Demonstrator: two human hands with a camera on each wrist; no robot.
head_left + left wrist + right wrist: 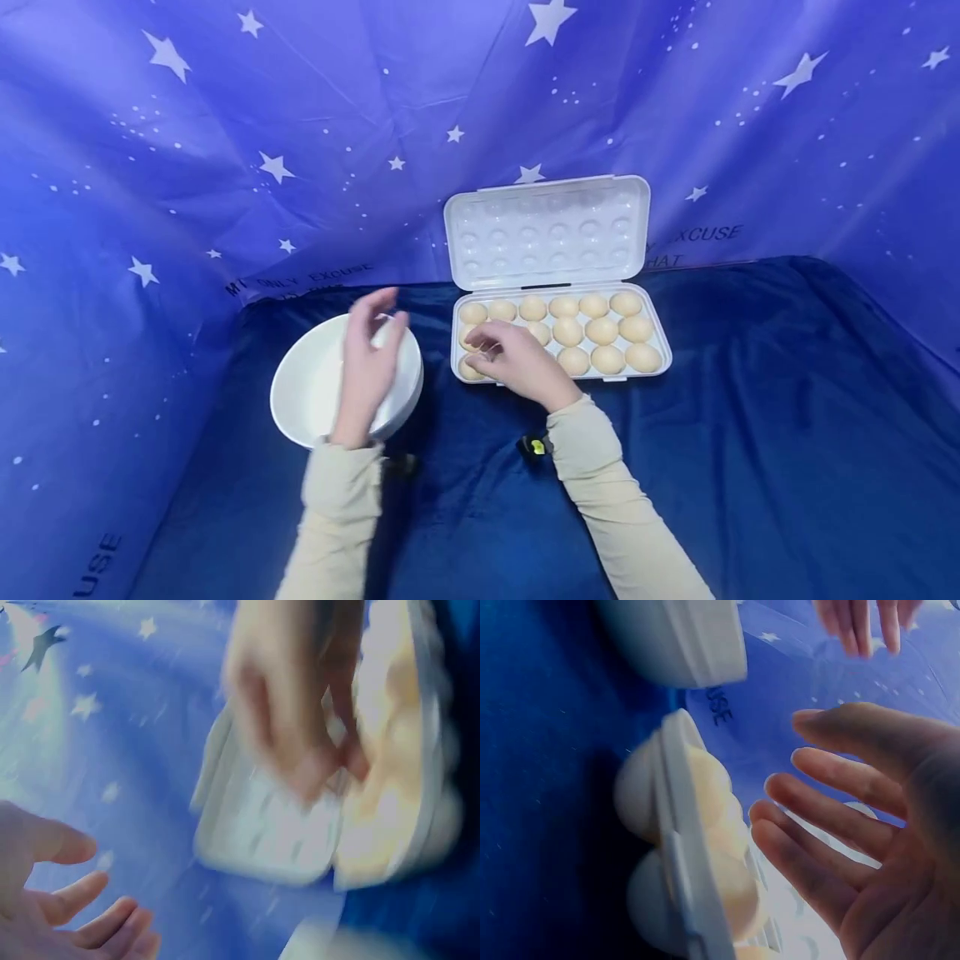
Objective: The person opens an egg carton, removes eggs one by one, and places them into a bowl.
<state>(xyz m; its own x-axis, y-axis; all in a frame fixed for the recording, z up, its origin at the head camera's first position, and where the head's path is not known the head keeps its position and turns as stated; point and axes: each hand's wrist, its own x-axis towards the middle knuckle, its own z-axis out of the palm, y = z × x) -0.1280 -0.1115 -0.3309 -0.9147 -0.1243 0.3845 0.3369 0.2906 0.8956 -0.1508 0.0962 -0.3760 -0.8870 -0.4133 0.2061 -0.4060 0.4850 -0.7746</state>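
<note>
A white plastic egg box point(551, 229) stands open with its lid tilted up at the back, its base filled with rows of pale brown eggs point(602, 331). Above the left end of those eggs hovers my right hand point(521, 358), hiding some of them. In the right wrist view this hand point(862, 832) has its fingers spread and slightly bent, with nothing in them. To the left sits a round white bowl point(303, 396). My left hand point(367, 367) is raised over the bowl's right side; its loosely bent fingers hold nothing in the left wrist view.
A dark blue cloth point(757, 467) covers the table. Behind it and along the sides hangs a purple-blue curtain point(420, 83) with white stars. A strip of table lies between the bowl and the egg box. Each wrist carries a small dark device point(534, 447).
</note>
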